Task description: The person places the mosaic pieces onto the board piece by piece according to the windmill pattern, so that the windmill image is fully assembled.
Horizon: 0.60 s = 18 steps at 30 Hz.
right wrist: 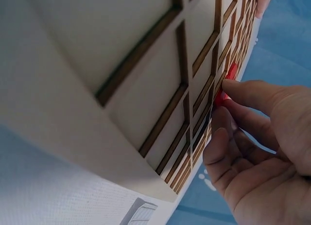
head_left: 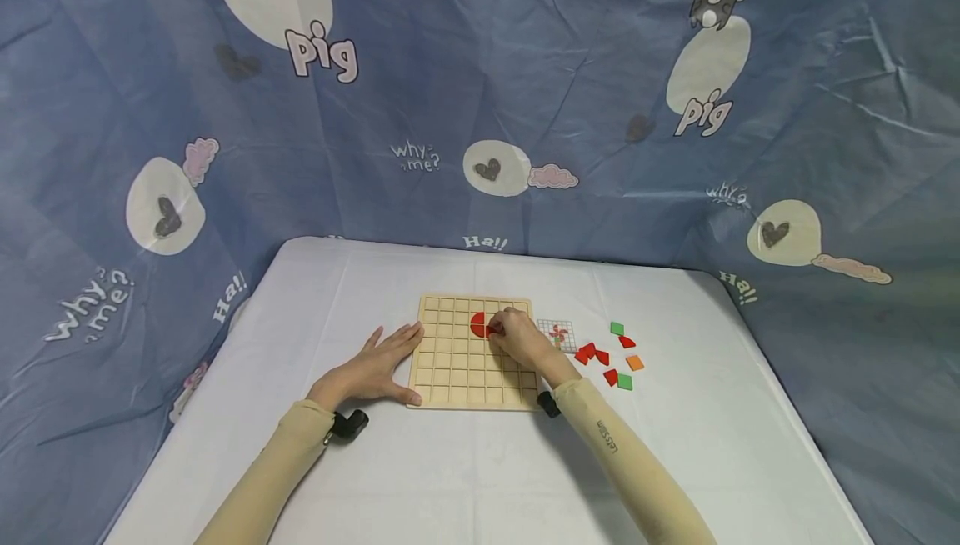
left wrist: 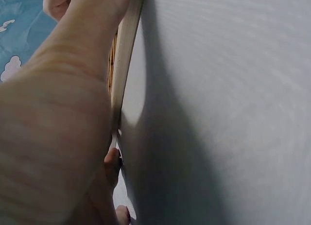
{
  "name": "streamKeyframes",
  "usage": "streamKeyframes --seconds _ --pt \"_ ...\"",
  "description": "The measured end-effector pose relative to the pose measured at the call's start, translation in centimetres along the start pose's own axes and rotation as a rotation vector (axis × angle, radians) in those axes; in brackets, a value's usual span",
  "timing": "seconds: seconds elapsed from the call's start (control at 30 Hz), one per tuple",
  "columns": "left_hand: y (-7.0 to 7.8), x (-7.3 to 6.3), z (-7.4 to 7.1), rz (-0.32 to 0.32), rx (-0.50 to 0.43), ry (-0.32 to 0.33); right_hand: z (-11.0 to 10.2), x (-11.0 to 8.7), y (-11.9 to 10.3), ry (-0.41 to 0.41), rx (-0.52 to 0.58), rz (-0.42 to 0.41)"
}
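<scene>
A square wooden grid board point(head_left: 457, 362) lies on the table in the head view. My left hand point(head_left: 378, 364) rests at its left edge with straight, spread fingers. My right hand point(head_left: 520, 338) is over the upper right part of the grid. In the right wrist view, thumb and forefinger pinch a small red piece point(right wrist: 222, 96) at the grid, mostly covered by the fingers. Red rounded-edge pieces point(head_left: 477, 325) sit in cells just left of those fingertips. Just right of the board lies a pattern card point(head_left: 556, 333) with a printed grid and red pinwheel.
Right of the card lie several loose red pieces point(head_left: 589, 351), green squares point(head_left: 625, 382) and an orange square point(head_left: 635, 362). White cloth point(head_left: 420, 478) covers the table. A blue printed curtain point(head_left: 525, 95) stands behind and along both sides.
</scene>
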<state>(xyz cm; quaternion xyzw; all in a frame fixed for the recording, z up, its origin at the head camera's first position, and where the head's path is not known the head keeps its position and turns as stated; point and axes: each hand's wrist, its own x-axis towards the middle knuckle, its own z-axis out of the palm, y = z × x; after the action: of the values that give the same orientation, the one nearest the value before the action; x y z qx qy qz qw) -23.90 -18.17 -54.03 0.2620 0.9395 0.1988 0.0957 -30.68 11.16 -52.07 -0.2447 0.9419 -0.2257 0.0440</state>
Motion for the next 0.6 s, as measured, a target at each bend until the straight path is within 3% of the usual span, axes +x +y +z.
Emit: streamKeyframes --seconds 0.6 --pt "-0.15 0.15 0.16 -0.002 -0.001 0.0 -0.69 -0.69 -0.14 0.054 0.052 0.001"
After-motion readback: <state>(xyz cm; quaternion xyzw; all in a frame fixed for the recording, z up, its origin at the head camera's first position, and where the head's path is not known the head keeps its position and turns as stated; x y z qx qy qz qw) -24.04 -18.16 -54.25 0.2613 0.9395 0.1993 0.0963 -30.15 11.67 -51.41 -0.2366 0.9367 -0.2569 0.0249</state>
